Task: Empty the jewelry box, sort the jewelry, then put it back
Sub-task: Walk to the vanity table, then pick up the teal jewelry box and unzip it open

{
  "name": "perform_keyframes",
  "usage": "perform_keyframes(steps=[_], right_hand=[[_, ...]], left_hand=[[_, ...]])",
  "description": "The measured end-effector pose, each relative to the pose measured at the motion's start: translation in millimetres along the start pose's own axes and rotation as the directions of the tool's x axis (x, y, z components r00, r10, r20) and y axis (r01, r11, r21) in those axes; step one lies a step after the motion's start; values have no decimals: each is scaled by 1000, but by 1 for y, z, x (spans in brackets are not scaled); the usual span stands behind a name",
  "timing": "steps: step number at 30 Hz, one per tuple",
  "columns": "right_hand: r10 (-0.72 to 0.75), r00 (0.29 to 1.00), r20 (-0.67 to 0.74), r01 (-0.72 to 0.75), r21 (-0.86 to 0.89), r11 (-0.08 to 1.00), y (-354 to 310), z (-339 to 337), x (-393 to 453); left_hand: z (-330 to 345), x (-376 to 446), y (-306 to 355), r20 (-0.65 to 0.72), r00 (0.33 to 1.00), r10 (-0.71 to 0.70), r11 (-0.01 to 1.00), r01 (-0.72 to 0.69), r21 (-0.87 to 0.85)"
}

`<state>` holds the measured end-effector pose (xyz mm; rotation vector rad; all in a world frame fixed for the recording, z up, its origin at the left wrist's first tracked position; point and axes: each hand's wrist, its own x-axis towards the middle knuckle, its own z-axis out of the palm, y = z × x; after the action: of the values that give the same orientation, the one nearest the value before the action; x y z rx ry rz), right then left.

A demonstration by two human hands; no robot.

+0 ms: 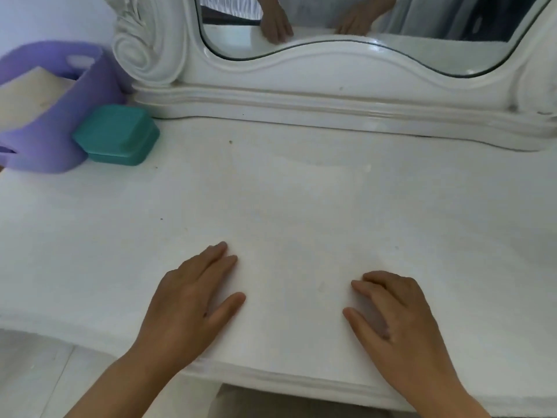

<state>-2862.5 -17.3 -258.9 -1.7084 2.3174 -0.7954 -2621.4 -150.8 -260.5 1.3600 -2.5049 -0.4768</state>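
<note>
Currently our left hand [187, 300] and right hand [394, 315] lie flat, empty, apart on the worktop [301, 206]; teal box [116, 134] shut, unlabelled; purple bin [45, 110] cropped.

The teal box [116, 134] sits with its lid down, so whatever is inside is out of sight. The purple container [45, 110] beside it runs off the left edge, its contents a soft beige blur. The mirror [361, 19] is cut by the top edge, catching only reflected hands. Both forearms leave the bottom edge. Small dark specks on the tabletop [301, 191] are too tiny to make out.
</note>
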Motion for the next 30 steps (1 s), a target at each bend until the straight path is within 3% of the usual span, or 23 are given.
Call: perform_keyframes(steps=[6, 14, 22, 27, 30], right_hand=[[-166, 978, -125, 151, -119, 981, 6, 12, -11], [-203, 967, -156, 178, -162, 971, 4, 13, -11], [-121, 988, -98, 100, -195, 976, -11, 3, -13], [-137, 990, 35, 139, -35, 990, -41, 1, 13], [-211, 969, 127, 209, 26, 978, -71, 6, 43]], left_hand=[[14, -4, -10, -112, 990, 88, 996, -88, 6], [13, -3, -7, -132, 988, 83, 995, -89, -36], [13, -8, -6, -160, 981, 105, 993, -113, -42], [6, -4, -7, -124, 982, 141, 990, -139, 21], [-15, 11, -11, -149, 982, 117, 991, -125, -44]])
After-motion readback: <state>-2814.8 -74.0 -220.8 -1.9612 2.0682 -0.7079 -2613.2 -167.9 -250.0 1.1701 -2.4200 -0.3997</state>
